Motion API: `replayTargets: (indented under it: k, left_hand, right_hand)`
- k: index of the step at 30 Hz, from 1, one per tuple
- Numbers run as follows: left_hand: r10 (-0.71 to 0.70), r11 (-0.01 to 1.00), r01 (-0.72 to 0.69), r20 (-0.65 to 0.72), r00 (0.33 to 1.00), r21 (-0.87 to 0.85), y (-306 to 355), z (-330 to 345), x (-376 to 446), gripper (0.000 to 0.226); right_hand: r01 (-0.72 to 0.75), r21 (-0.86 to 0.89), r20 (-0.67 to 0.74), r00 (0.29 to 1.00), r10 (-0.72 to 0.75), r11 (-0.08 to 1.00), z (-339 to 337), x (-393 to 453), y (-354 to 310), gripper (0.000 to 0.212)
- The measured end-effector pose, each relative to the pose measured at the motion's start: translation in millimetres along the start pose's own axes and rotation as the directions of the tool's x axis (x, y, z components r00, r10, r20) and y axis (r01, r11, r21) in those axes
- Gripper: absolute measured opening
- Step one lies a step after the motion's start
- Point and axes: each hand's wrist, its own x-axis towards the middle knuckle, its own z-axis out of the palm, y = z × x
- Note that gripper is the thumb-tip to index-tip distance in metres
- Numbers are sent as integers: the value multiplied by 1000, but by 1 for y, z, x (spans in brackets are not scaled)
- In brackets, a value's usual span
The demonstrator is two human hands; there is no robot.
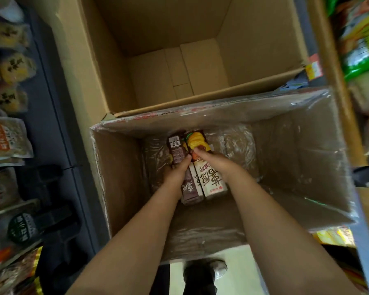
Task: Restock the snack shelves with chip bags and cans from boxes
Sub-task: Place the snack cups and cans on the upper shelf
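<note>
Both my arms reach down into a plastic-lined cardboard box point(307, 167) on the floor. At its bottom lie a few long snack boxes side by side, brown and white with a yellow chip picture. My left hand point(177, 171) grips the brown snack box point(176, 149) on the left, thumb on its top face. My right hand point(215, 163) grips the white snack box point(211, 182) on the right, fingers curled over its picture end. Whether more packs lie under them is hidden.
A second, larger cardboard box point(158, 39) stands open behind the first and holds nothing visible. Shelves with bagged snacks point(6, 137) line the left; more bright bags point(362, 45) fill shelves on the right. My shoe point(205, 273) stands on the pale floor below.
</note>
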Motion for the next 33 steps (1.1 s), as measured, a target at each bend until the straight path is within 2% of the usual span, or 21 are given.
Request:
replayTargets:
  k: [2, 5, 7, 10, 14, 16, 19, 20, 22, 25, 27, 29, 31, 33]
  left_hand:
    - [32, 999, -34, 115, 993, 16, 11, 9, -42, 93]
    - [98, 989, -125, 281, 955, 82, 26, 19, -114, 69]
    - [159, 972, -210, 374, 914, 101, 30, 22, -156, 66]
    - [224, 945, -310, 488, 843, 101, 26, 25, -222, 65]
    - [236, 906, -398, 610, 757, 143, -1, 34, -312, 31]
    - [266, 883, -452, 655, 707, 128, -24, 41, -356, 34]
    - [394, 786, -613, 699, 597, 81, -69, 57, -412, 58]
    - [426, 753, -655, 708, 563, 68, -84, 60, -431, 59]
    - [470, 708, -706, 732, 494, 22, -117, 65, -468, 49]
    - [530, 677, -731, 746, 403, -86, -162, 71, -524, 31]
    - [545, 645, -752, 773, 325, -138, -187, 74, -557, 36]
    - [553, 560, -811, 805, 214, -170, -204, 76, -587, 52]
    - [554, 450, -873, 825, 108, -187, -214, 78, -617, 85]
    - [547, 374, -905, 837, 38, -203, -219, 80, -642, 100]
  right_hand:
    - [21, 74, -4, 1000, -21, 997, -12, -33, 1, 54]
    - [100, 152, -74, 993, -89, 983, -29, -94, 8, 63]
    - [209, 216, -139, 973, -182, 954, -38, -141, 16, 59]
    - [396, 375, -217, 917, -335, 838, -47, -215, 36, 64]
    - [568, 455, -344, 822, -453, 685, -59, -312, 84, 66]
    - [646, 438, -431, 761, -485, 625, -66, -355, 115, 64]
    - [746, 372, -551, 656, -515, 552, -68, -415, 163, 76]
    - [773, 349, -581, 622, -525, 530, -68, -435, 179, 76]
    - [828, 296, -642, 542, -543, 476, -70, -477, 211, 70]
    - [898, 180, -735, 394, -552, 401, -72, -537, 254, 72]
    - [934, 84, -768, 284, -575, 349, -70, -576, 275, 52]
    - [948, -13, -793, 183, -581, 317, -67, -610, 291, 34]
    - [950, -85, -815, 107, -570, 301, -64, -641, 301, 41]
    - [956, -115, -825, 60, -562, 271, -65, -664, 310, 48]
